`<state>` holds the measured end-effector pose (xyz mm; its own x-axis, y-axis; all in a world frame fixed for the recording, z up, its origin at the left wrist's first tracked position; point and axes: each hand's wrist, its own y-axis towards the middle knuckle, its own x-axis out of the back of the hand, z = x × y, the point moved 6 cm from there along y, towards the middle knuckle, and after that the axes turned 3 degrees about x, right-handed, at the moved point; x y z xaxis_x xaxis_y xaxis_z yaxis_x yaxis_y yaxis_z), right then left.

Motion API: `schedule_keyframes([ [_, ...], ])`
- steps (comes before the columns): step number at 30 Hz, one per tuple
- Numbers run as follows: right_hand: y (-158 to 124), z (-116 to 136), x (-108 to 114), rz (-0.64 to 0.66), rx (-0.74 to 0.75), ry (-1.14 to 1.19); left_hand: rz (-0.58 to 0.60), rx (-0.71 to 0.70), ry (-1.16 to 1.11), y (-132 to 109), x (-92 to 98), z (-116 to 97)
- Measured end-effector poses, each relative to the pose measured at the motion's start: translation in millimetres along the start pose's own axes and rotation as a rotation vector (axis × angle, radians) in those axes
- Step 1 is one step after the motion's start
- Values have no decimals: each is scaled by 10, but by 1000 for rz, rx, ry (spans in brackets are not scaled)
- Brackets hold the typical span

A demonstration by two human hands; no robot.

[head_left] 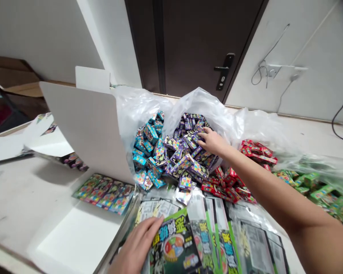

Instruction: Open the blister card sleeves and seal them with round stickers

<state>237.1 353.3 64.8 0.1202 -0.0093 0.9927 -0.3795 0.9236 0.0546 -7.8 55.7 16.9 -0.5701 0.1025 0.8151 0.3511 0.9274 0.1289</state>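
My left hand [138,243] is closed on a black and green printed candy package [175,245] with Chinese lettering, thumb on its top edge. More flat printed packages [214,232] lie beneath and to its right. My right hand [213,141] reaches into a clear plastic bag [200,99] full of small purple candy boxes [185,163]; its fingers are partly bent and touch the boxes at the right side. Whether a box is between them I cannot tell. Small blue boxes [148,144] fill the bag to the left.
Red boxes [228,186] and green boxes [328,194] spill from bags on the right. An open white carton [74,236] with its lid raised stands left, holding a row of printed packs [105,192]. Behind is a dark door [200,45].
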Motion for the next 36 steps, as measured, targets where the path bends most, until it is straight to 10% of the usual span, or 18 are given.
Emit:
schedule_keyframes([
  [10, -481, 336, 193, -168, 154, 117, 60, 46, 96, 10, -8, -232],
  [17, -682, 723, -93, -293, -9, 318, 161, -8, 54, 102, -378, -490],
  [24, -1149, 622, 142, -338, -2, 609, 230, -47, 16, 1, -621, -531],
  [30, -2098, 637, 33, -122, -59, 1270, -94, 187, -629, 172, -319, -557],
  [36, -2682, 733, -279, -144, -261, 1587, 57, 355, -1142, 202, -507, -784],
])
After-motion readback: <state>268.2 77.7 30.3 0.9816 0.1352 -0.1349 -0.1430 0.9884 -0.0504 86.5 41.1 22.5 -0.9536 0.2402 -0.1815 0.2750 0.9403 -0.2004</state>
